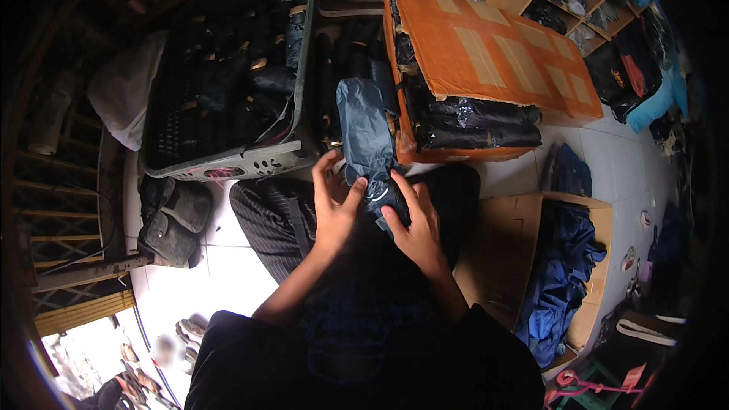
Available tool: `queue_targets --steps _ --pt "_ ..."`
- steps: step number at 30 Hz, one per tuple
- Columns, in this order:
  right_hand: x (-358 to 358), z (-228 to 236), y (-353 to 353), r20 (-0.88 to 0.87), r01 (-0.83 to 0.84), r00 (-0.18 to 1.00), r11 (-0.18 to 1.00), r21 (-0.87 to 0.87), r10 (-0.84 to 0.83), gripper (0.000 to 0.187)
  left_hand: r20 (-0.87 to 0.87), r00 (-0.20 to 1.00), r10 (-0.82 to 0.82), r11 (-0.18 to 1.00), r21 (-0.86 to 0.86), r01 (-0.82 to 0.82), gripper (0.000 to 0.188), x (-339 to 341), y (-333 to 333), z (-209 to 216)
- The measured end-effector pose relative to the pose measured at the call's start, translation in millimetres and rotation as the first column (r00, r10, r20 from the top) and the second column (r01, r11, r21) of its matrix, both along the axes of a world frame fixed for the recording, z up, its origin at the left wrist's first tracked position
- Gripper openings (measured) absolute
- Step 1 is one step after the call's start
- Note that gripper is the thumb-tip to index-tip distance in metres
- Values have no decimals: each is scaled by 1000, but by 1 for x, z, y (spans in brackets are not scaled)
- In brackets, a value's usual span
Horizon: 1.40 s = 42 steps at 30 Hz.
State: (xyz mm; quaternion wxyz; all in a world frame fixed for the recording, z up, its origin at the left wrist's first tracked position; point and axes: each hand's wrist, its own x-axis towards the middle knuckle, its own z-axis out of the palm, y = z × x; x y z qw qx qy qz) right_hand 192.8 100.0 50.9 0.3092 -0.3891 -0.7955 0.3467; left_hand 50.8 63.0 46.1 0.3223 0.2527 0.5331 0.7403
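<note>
A compact folding umbrella [365,123] in blue-grey fabric stands out in front of me above my crossed legs, its far end pointing away. My left hand [335,203] grips its near end from the left, thumb pressed on the cloth and fingers curled round the side. From the right, my right hand [415,219] holds the same end, with the index finger and thumb on the fabric. A small pale curved ring or band shows between the two thumbs. The underside of the umbrella is hidden.
At the far left stands a big grey plastic basket [310,53] full of dark rolled umbrellas. An orange taped carton [486,49] holding dark wrapped bundles is at the far right. Blue fabric [566,273] fills an open cardboard box on my right. A dark grey bag [178,220] lies left.
</note>
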Motion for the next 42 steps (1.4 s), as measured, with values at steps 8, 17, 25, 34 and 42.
queue_targets --steps 8,17,25,34,42 --pt "1 1 6 14 -8 1000 1000 27 7 54 -155 984 -87 977 -205 54 13 -13 -7 -11" --pt "0 -3 1 -2 153 988 988 -32 -153 53 -7 984 -176 963 -210 171 11 4 -12 -5" --pt "-1 -8 2 -102 79 992 996 37 -75 53 324 907 -270 963 102 250 32 -7 13 -11" --pt "-3 -2 2 -129 109 985 994 -18 -110 53 304 862 -406 906 8 424 35 -14 3 -30" --pt "2 -4 7 -52 30 998 999 11 -29 56 162 881 -444 878 -116 464 38 -8 -15 -33"
